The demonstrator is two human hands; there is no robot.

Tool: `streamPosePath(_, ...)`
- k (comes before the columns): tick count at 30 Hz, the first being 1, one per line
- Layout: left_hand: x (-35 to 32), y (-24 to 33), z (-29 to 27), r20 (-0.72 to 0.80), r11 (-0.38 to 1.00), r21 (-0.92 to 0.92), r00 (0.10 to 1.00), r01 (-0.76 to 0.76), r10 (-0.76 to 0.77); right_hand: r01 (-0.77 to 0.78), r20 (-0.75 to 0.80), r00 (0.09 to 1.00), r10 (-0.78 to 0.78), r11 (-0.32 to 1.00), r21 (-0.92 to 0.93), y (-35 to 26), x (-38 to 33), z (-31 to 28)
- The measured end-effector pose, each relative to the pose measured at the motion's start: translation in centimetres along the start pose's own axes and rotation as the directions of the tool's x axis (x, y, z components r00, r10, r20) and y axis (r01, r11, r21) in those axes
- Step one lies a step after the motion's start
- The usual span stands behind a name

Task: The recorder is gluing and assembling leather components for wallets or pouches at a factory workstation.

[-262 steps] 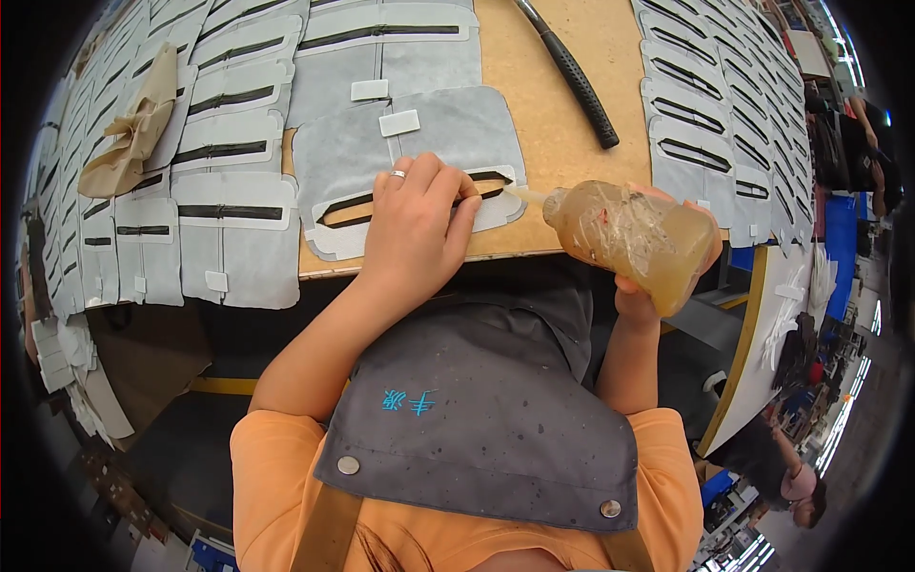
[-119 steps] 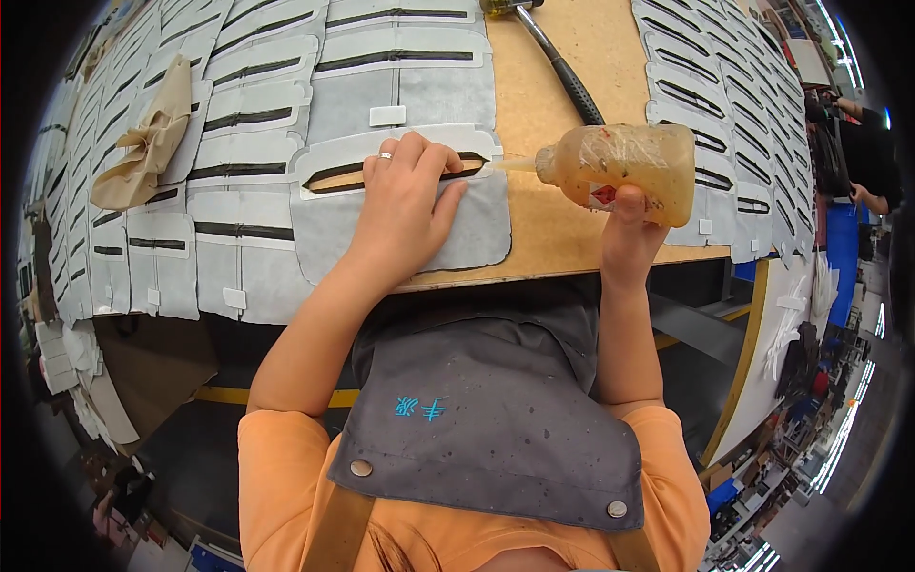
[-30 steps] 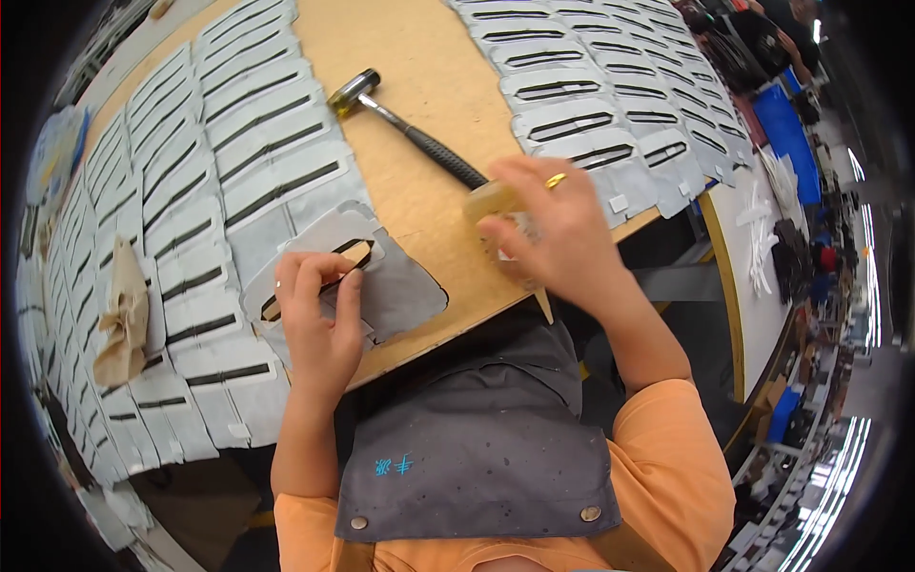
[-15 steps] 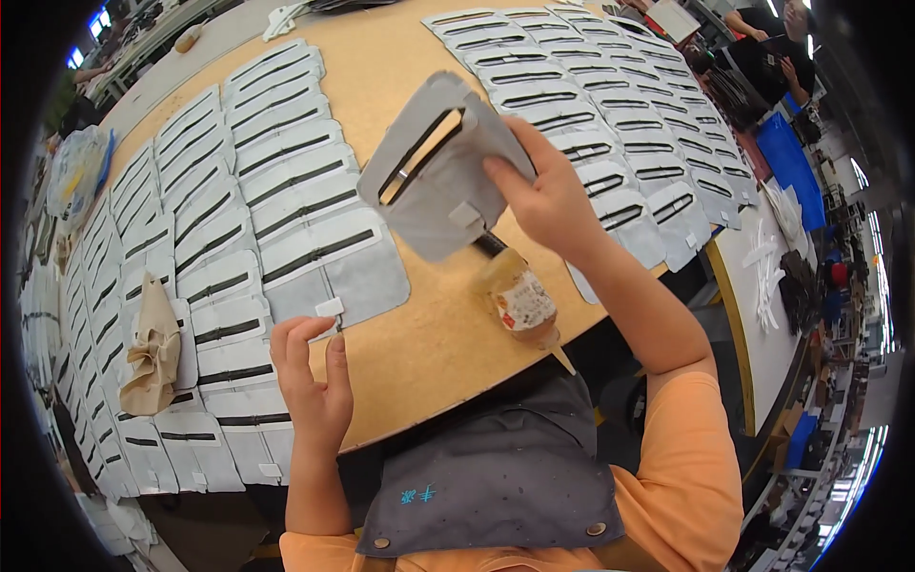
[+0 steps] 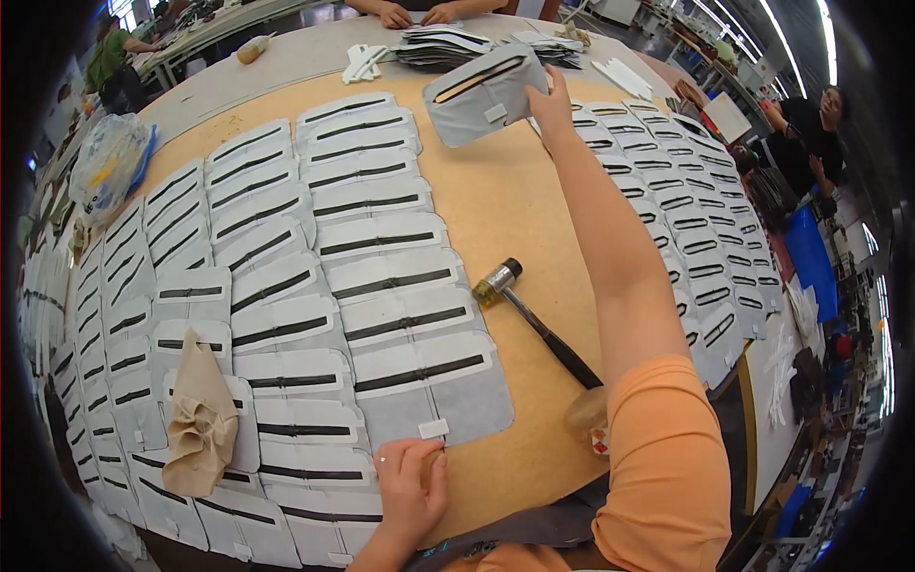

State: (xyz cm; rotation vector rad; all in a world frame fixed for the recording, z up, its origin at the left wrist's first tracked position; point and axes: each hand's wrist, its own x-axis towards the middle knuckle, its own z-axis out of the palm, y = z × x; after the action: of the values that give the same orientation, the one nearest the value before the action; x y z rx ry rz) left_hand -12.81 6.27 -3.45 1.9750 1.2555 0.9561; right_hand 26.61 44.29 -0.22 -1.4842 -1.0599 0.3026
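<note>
My right hand (image 5: 553, 103) is reached out over the far part of the table, gripping the right edge of a grey fabric panel (image 5: 479, 93) with a long dark-edged slot and a small white tab. The panel is held up and tilted. At the near edge, my left hand (image 5: 412, 486) rests with curved fingers, thumb apart, beside the white tab of the nearest laid-out panel (image 5: 467, 410); nothing shows in it. Between the groups of panels lies a mallet (image 5: 534, 319) with a yellowish head and black handle. My right arm partly hides a bottle (image 5: 588, 419) near its handle end.
Overlapping rows of panels (image 5: 286, 329) cover the left side, with crumpled brown paper (image 5: 202, 424) on them. More rows (image 5: 686, 205) lie at right. Far off are a dark stack (image 5: 443, 48), white strips (image 5: 363, 63) and a person's hands (image 5: 396, 15). A plastic bag (image 5: 105, 167) sits at far left.
My right hand has carried the panel away from me toward the table's far side. The view has shifted, uncovering the mallet. My left hand has come down beside the near panel's tab, fingers more curved.
</note>
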Motion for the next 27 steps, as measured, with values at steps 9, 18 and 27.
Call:
streamPosePath(9,0.5,1.1,-0.9,0.077,0.995,-0.095,0.997,-0.014,0.022,0.163,0.291,0.954,-0.068,0.934,-0.317,0.6,-5.4,3.0)
streamPosePath(18,0.5,0.4,-1.2,0.3,0.453,-0.753,0.862,0.477,-0.408,0.139,0.442,0.897,0.004,0.947,-0.29,-1.6,-5.3,14.0)
streamPosePath(27,-2.0,-4.2,-0.9,0.595,-0.147,-0.799,0.728,0.584,-0.342,-0.044,0.145,0.971,0.19,0.739,-0.673,-2.2,-2.9,23.9)
